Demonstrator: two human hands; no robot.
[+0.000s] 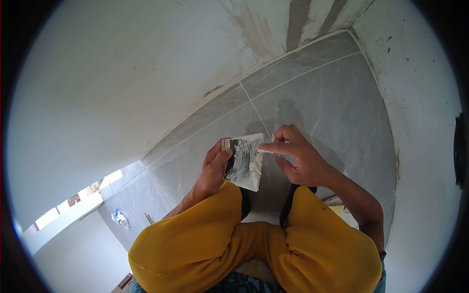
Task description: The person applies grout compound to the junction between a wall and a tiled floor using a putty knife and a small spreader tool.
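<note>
A small rectangular slab (244,168), dark grey with white paste smeared over its face, is held in front of my knees. My left hand (214,167) grips it by its left side, thumb on the face and fingers behind. White paste is built up along the right edge. My right hand (305,161) is at that edge with its fingers apart; the index fingertip touches the slab's upper right side and carries a dab of paste. More white specks show on the other fingers.
I squat on a grey tiled floor (195,139) with pale joints. A white wall (137,73) with brown stripes (297,24) curves ahead; another wall (415,112) stands right. A crumpled wrapper (119,219) lies left. A yellow toothed edge (337,209) shows beside my right leg.
</note>
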